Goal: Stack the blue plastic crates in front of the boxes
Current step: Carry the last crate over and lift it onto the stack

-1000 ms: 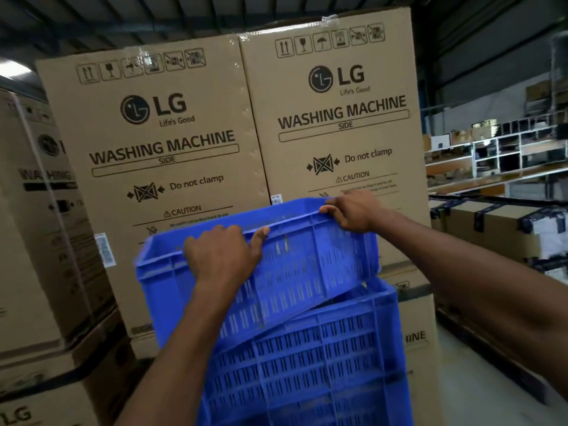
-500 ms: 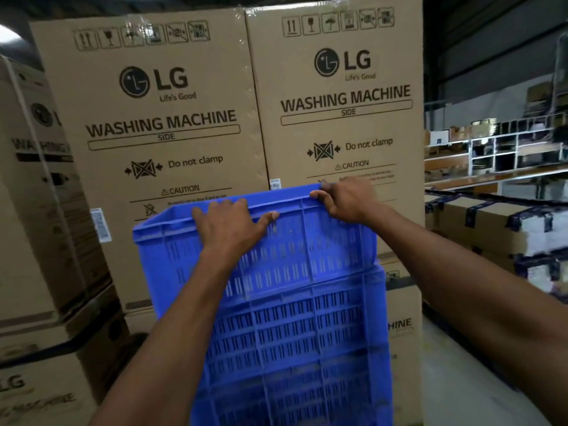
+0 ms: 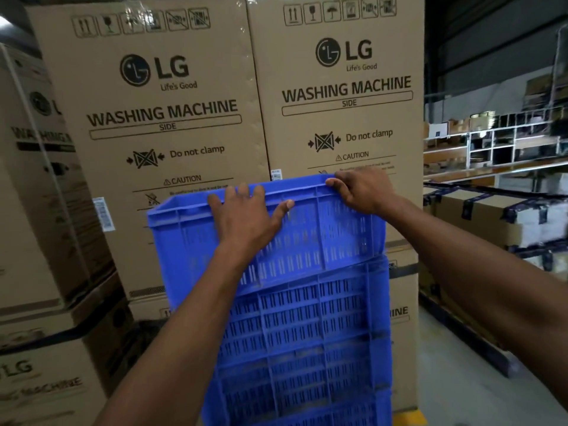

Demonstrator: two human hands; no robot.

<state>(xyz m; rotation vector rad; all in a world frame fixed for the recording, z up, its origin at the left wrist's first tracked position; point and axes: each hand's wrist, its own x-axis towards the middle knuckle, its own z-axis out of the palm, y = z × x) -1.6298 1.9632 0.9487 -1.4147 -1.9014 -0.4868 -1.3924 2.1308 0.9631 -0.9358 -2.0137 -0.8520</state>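
Two tall brown cardboard washing machine boxes stand side by side, matte and flat-faced, printed in black with "LG", "WASHING MACHINE SIDE" and "Do not clamp", with shiny tape along their seam. More cartons of the same kind stand at the left, and at the right a metal shelving rack holds smaller items above strapped cartons.

Directly in front of the two boxes rises a stack of blue plastic crates, rigid moulded plastic with ribbed walls pierced by rows of narrow vertical slots. The top crate sits on that stack, slightly tilted, its rim higher at the right than at the left.

The left hand lies spread on the near wall of the top crate, fingers reaching over the rim and thumb stretched out along the slotted face, pressing rather than clenching. The right hand grips the rim near the far right corner, fingers curled over the edge.
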